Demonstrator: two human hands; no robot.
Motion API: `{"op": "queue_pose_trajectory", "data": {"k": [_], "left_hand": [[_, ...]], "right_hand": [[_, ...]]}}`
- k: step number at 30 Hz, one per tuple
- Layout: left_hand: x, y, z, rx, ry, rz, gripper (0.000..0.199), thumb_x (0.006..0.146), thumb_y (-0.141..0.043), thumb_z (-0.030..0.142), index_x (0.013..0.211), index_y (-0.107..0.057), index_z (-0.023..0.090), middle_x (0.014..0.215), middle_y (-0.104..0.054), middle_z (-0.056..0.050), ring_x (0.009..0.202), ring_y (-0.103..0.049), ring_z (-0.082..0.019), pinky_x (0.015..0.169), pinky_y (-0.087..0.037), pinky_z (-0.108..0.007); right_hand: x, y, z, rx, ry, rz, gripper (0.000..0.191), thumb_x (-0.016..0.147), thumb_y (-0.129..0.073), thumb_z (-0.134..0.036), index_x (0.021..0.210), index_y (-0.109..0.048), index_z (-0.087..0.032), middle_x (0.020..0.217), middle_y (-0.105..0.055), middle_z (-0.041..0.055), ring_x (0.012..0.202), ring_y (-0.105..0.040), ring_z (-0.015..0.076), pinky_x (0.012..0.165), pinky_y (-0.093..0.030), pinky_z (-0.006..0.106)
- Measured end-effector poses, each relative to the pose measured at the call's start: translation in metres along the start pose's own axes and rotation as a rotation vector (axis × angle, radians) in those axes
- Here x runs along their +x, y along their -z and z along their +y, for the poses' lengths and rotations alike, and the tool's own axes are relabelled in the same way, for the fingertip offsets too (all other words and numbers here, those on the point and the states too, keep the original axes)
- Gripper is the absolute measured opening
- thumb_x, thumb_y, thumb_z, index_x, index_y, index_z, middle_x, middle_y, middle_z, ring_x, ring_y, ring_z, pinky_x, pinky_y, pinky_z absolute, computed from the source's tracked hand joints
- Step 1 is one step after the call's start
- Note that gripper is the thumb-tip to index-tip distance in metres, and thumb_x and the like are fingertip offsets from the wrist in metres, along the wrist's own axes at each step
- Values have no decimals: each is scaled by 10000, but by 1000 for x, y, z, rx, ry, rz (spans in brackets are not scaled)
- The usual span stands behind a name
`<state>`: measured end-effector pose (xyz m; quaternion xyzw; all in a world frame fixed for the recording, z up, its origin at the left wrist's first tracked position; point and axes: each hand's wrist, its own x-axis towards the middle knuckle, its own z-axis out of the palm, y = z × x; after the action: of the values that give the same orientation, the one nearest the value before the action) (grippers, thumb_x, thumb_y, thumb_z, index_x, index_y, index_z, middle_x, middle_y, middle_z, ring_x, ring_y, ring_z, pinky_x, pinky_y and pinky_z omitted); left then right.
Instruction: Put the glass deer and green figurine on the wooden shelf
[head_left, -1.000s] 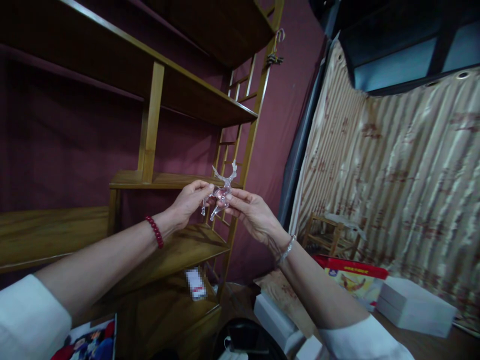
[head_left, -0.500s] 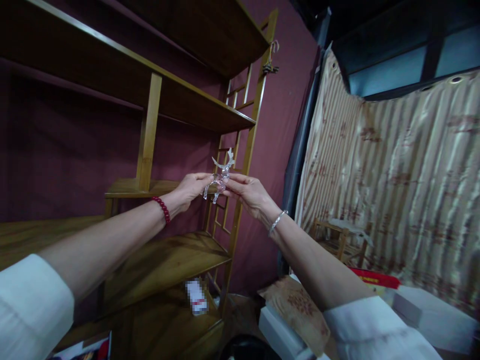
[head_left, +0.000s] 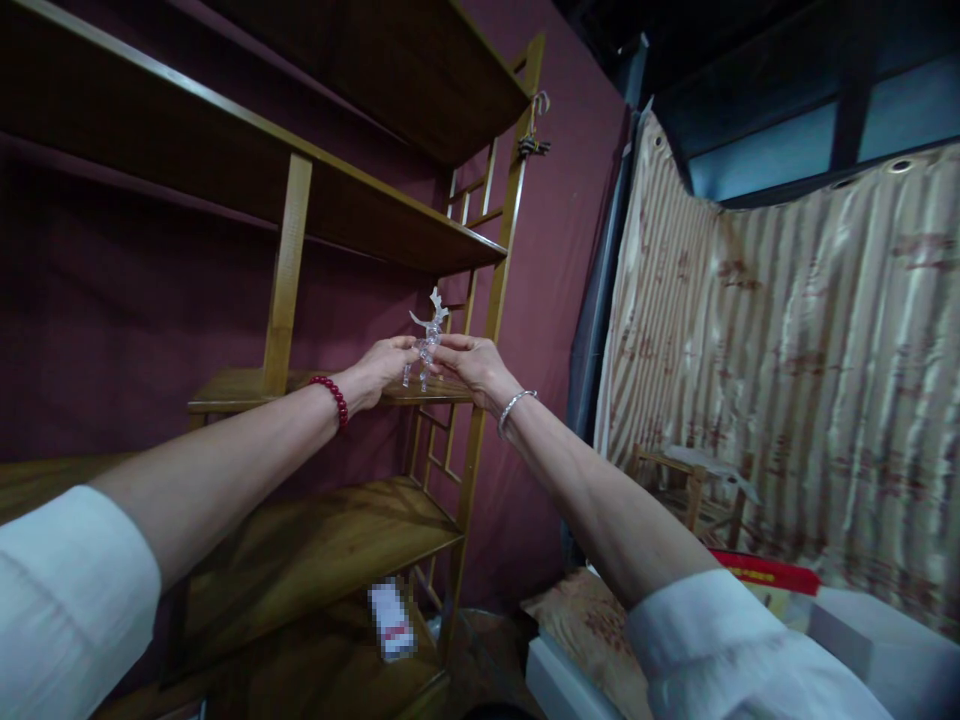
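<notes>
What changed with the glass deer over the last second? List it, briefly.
Both hands, left and right, carried the glass deer up and away, over the small shelf. Neither let go; the fingers of both hold it upright as before.

The glass deer figurine [head_left: 427,340] is small, clear and colourless, with branched antlers at the top and thin legs pointing down. It stands upright, its head raised toward the upper right and its legs at or just above the front edge of the small wooden shelf [head_left: 247,386]. It is pinched between the fingertips of the left hand [head_left: 381,366] and the right hand [head_left: 470,366], one on each side of its body.
</notes>
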<state>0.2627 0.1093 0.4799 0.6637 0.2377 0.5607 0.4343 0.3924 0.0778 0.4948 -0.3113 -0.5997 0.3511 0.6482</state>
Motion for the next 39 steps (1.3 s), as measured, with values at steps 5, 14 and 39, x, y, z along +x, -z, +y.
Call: {"op": "queue_pose_trajectory", "data": {"k": [5,14,39], "left_hand": [[14,0,-4,-12,-35,-31,285,638,-651,186,920,-620,160,861,-668,-66,772,-615,-162,715,-452,-273],[42,2,-18,56,-65,-85,334,655,-606,136,986,-625,168,914,-671,-53,814,-610,-144,816,-433,-284],[64,-15,-36,59,122,-32,361,693,-433,-31,994,-574,109,592,-586,-7,559,-568,-73,608,-453,-195]], "right_hand": [[19,1,7,-56,21,44,151,558,-744,-91,677,-653,-115,607,-652,18,522,-597,95,532,-535,203],[52,5,33,-169,43,90,153,609,-699,-69,752,-657,-100,661,-668,8,521,-596,74,557,-534,174],[120,36,88,-425,84,231,289,618,-705,-148,903,-669,-121,800,-691,38,625,-640,123,600,-541,191]]}}
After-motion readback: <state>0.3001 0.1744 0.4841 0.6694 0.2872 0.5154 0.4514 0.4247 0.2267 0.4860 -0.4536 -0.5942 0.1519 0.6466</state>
